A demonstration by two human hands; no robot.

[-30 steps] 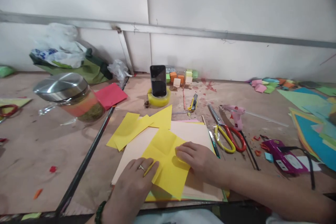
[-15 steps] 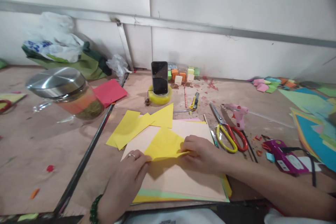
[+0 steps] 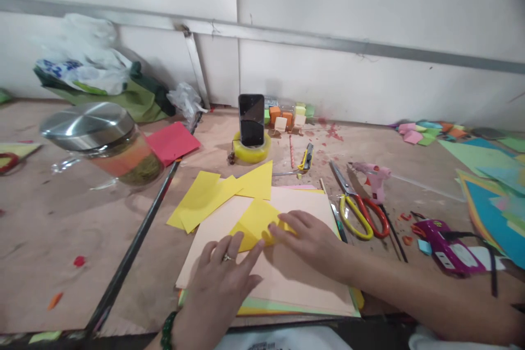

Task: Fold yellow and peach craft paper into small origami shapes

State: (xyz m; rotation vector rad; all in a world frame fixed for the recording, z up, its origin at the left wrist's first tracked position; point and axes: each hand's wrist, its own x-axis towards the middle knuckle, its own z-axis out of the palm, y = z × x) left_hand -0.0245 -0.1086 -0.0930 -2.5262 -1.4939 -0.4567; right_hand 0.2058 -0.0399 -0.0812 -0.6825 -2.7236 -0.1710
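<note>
A folded piece of yellow paper (image 3: 253, 222) lies on a stack of pale pink sheets (image 3: 305, 281), with green and yellow edges showing below. My left hand (image 3: 219, 279), wearing a ring, has its fingers spread, and their tips rest on the paper's near left edge. Across the paper's right side lies my right hand (image 3: 314, 238), fingers stretched out and pressing down; it covers that corner. Other yellow paper pieces (image 3: 205, 197) overlap the stack's far left corner.
Right of the stack are scissors (image 3: 356, 208), a pink glue gun (image 3: 375, 178) and a purple device (image 3: 449, 249). Beyond it a phone (image 3: 251, 120) stands in a tape roll (image 3: 252, 154), near a box cutter (image 3: 305, 157). A lidded glass jar (image 3: 123, 158) and red paper (image 3: 174, 143) sit left.
Both hands have gone from pinching the yellow paper's near edge to lying on it with fingers stretched out. The near edge, raised before, is now pressed down.
</note>
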